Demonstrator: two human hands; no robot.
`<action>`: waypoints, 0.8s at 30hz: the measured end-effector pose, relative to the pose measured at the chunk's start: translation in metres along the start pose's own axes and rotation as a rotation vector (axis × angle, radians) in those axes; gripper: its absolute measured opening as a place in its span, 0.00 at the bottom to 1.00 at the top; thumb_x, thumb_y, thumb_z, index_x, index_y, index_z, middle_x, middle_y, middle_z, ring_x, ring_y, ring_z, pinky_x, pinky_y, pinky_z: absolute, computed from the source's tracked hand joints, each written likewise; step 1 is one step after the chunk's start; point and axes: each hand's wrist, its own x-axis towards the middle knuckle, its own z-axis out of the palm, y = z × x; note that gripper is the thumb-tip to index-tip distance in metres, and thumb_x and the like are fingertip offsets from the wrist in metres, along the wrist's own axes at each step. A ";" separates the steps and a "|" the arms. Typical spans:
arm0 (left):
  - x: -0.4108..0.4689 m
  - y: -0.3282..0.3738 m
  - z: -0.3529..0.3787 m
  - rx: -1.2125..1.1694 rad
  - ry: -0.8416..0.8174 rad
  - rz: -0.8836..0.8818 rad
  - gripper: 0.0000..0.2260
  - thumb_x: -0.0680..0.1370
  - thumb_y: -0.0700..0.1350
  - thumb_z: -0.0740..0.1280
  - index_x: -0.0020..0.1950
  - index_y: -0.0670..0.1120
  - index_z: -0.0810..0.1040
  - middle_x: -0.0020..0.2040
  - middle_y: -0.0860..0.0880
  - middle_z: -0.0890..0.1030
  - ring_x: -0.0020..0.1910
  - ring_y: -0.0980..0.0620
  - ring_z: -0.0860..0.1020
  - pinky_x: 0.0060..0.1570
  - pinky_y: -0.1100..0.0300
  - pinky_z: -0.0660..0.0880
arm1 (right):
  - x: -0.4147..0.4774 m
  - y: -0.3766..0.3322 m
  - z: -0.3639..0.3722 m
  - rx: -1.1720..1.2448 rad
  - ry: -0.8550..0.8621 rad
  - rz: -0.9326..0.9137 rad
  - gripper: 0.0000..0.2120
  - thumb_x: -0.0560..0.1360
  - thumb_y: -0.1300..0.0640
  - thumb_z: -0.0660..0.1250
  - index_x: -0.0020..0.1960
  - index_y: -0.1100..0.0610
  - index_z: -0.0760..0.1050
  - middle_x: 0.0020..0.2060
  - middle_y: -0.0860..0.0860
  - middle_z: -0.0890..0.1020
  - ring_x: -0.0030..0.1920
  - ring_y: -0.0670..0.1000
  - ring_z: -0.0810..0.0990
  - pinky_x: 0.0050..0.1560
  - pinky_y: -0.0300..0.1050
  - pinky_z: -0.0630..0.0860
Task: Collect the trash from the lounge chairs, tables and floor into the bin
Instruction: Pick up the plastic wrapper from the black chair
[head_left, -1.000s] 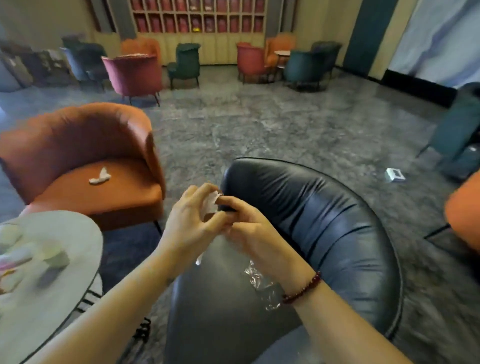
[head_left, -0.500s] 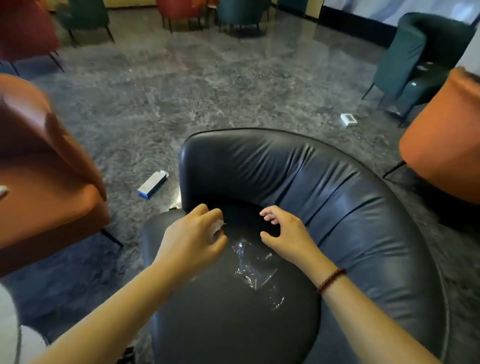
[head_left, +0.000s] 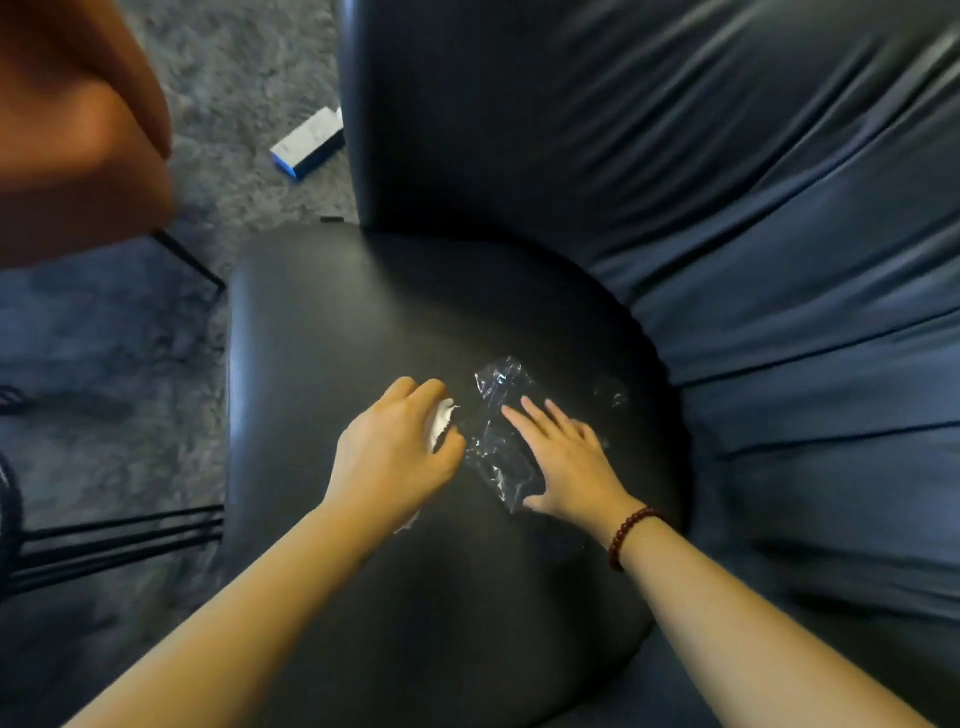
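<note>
Pressing clear wrapper (head_left: 497, 410) to seat (head_left: 363, 322) with spread right hand (head_left: 569, 465), tissue (head_left: 441, 420) pinched in left hand (head_left: 395, 457) (likely flimsy, slick; grab crinkled edge).

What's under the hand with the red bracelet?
Under the right hand lies a clear plastic wrapper, on the black chair seat. Whatever is beneath the palm itself is covered and can't be seen.
</note>
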 end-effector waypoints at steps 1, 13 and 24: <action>0.001 -0.002 0.014 -0.011 -0.022 -0.043 0.09 0.73 0.50 0.61 0.50 0.48 0.74 0.40 0.52 0.70 0.36 0.49 0.71 0.35 0.59 0.65 | 0.007 0.007 0.007 -0.050 -0.015 -0.038 0.52 0.66 0.51 0.74 0.74 0.46 0.39 0.75 0.49 0.44 0.74 0.54 0.41 0.72 0.55 0.44; -0.001 -0.007 0.081 -0.048 -0.156 -0.052 0.22 0.67 0.52 0.66 0.60 0.47 0.70 0.51 0.52 0.69 0.48 0.50 0.72 0.40 0.61 0.66 | 0.031 0.022 0.041 0.330 0.254 -0.154 0.07 0.69 0.67 0.67 0.46 0.58 0.76 0.43 0.52 0.76 0.46 0.52 0.72 0.49 0.49 0.71; 0.015 -0.003 0.062 0.014 -0.071 0.132 0.33 0.62 0.51 0.73 0.64 0.48 0.67 0.60 0.42 0.72 0.52 0.43 0.75 0.48 0.55 0.74 | 0.019 -0.033 -0.032 1.199 -0.003 0.021 0.11 0.73 0.65 0.66 0.46 0.49 0.77 0.40 0.44 0.81 0.43 0.40 0.80 0.42 0.32 0.77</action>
